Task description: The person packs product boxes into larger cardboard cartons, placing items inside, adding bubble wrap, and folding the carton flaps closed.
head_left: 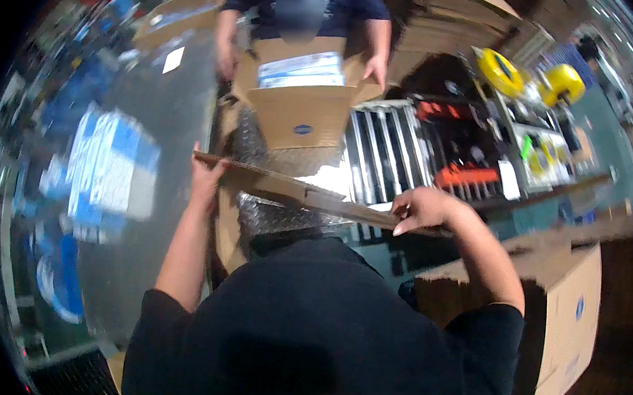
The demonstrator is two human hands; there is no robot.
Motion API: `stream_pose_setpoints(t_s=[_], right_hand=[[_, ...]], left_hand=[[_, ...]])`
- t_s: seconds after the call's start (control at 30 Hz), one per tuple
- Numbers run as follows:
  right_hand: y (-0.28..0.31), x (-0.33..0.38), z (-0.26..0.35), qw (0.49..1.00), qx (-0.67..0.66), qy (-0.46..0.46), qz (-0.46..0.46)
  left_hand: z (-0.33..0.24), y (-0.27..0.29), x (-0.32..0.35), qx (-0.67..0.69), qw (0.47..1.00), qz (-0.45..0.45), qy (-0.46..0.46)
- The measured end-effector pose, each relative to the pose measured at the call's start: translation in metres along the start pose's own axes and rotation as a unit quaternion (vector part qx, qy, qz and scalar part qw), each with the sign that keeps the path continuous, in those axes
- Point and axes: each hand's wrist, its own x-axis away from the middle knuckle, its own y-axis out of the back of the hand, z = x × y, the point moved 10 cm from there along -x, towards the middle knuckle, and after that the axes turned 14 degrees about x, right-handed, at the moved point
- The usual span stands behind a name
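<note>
Holding cardboard [276,184] near blue-logoed box [286,115]

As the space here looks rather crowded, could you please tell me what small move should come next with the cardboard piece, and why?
I would probably draw the cardboard piece back slightly, since the left hand and right hand hold it near its ends, and an open carton with white-and-blue packages is just beyond it.

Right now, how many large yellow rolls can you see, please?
2. Both are at the upper right: the left roll is nearer the picture's middle, and the right roll is just beside it. Others may be hidden behind things.
</note>
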Motion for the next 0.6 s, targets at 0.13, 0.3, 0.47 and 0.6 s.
stream_pose_setpoints(t_s=[0.13, 0.3, 0.47, 0.6], right_hand=[[-0.032, -0.061, 0.021, 0.980, -0.153, 0.098, 0.079], [0.040, -0.053, -0.019, 0.987, 0.119, 0.061, -0.094], [0.083, -0.043, -0.027, 0.977, 0.186, -0.003, -0.108], [0.079, -0.042, -0.069, 0.974, -0.158, -0.079, -0.140]], left_hand=[[0.017, -0.041, 0.026, 0.055, 0.996, -0.064, 0.039], [0.012, -0.049, 0.036, 0.082, 0.991, -0.104, 0.036], [-0.018, -0.058, 0.021, -0.102, 0.993, 0.005, 0.062], [-0.013, -0.122, 0.047, -0.289, 0.885, 0.249, 0.268]])
